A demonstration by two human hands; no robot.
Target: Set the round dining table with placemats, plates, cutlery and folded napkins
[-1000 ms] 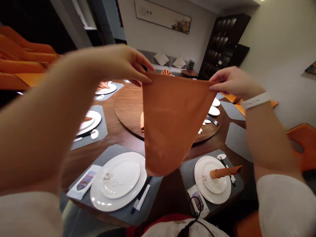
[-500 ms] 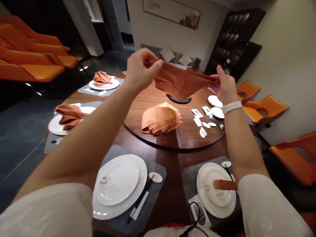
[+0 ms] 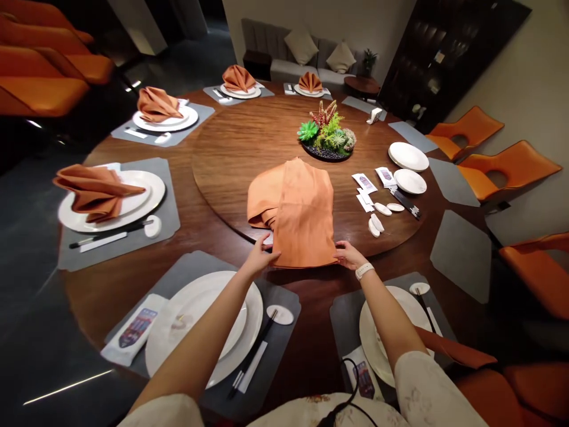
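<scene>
An orange cloth napkin (image 3: 306,222) lies draped over a stack of folded orange napkins (image 3: 261,198), its near edge reaching past the rim of the round wooden turntable (image 3: 240,142). My left hand (image 3: 258,258) pinches the napkin's near left corner between thumb and fingers. At the near right corner, my right hand (image 3: 351,256) grips the same edge, a pale band on its wrist. Below my forearms sit two stacked white plates (image 3: 242,356) on the left and another white plate (image 3: 373,338) on the right, partly covered by my arm.
Place settings with folded napkins (image 3: 100,193) line the table's left and far sides. A plant centrepiece (image 3: 326,133) stands on the turntable. To its right lie stacked plates (image 3: 408,157), wrapped packets (image 3: 364,182), chopsticks (image 3: 404,201) and small white rests (image 3: 376,225). Orange chairs (image 3: 511,166) stand at right.
Both hands have come down from above the turntable, lowering the stretched napkin onto the stack. The view has tilted downward, bringing the whole centrepiece and far settings into sight.
</scene>
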